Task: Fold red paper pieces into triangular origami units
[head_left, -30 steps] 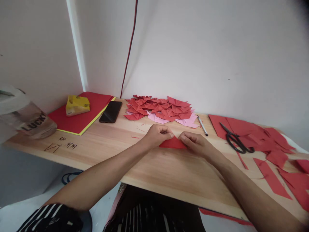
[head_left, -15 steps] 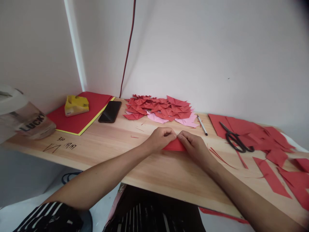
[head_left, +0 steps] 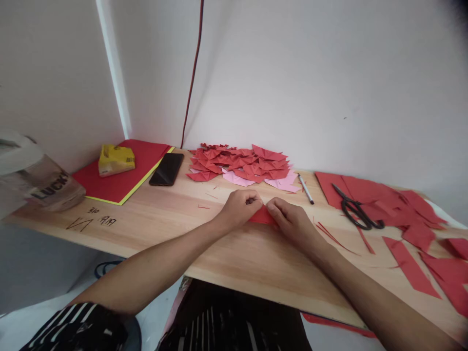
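Note:
A small piece of red paper [head_left: 262,216] lies low over the wooden table, between my two hands. My left hand [head_left: 242,207] pinches its left upper part, fingers curled in. On the other side my right hand [head_left: 288,217] grips the paper with thumb and bent fingers. Both hands hide much of the sheet, so its folds cannot be made out. Behind them, a pile of folded red paper shapes [head_left: 243,163] rests against the wall, with a few pink folded papers [head_left: 283,182] at its front.
To the right are black-handled scissors [head_left: 356,214], red paper scraps [head_left: 413,268] and a white pen [head_left: 305,188]. At left stand a bottle [head_left: 54,187], a phone [head_left: 166,169] and a yellow packet [head_left: 116,160] on red sheets [head_left: 137,151]. The table's front edge runs below my forearms.
My left hand has shifted slightly left and up, and my right hand slightly left. Both still hold the red paper; the things around them stay put.

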Demonstrator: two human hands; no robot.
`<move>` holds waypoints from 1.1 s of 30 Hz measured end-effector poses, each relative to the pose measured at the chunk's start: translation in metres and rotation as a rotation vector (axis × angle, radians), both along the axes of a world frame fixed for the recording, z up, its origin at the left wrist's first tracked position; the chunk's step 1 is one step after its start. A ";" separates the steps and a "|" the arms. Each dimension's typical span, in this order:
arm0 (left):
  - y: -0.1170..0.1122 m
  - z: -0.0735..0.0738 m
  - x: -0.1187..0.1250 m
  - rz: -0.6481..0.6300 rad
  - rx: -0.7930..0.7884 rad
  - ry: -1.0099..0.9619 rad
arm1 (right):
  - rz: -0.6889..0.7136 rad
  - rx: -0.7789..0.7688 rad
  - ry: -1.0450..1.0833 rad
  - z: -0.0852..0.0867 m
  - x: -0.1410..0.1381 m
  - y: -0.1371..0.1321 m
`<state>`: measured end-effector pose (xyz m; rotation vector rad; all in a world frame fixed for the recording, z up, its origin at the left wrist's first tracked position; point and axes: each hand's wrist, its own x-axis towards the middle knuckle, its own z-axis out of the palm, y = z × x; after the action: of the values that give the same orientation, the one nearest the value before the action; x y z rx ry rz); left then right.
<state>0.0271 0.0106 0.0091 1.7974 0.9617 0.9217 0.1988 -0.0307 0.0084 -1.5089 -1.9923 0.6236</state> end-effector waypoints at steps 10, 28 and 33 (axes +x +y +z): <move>-0.006 0.001 0.001 0.002 0.122 0.075 | 0.068 0.024 -0.017 -0.001 -0.003 -0.002; 0.008 -0.001 -0.006 0.068 0.084 -0.008 | 0.064 -0.053 0.005 0.006 0.005 0.002; 0.010 0.000 -0.008 0.085 0.073 -0.010 | 0.073 -0.115 -0.008 0.006 0.010 0.004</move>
<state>0.0188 0.0201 0.0090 1.8229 1.0166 1.0299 0.2091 -0.0264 0.0141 -1.5120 -2.0571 0.7750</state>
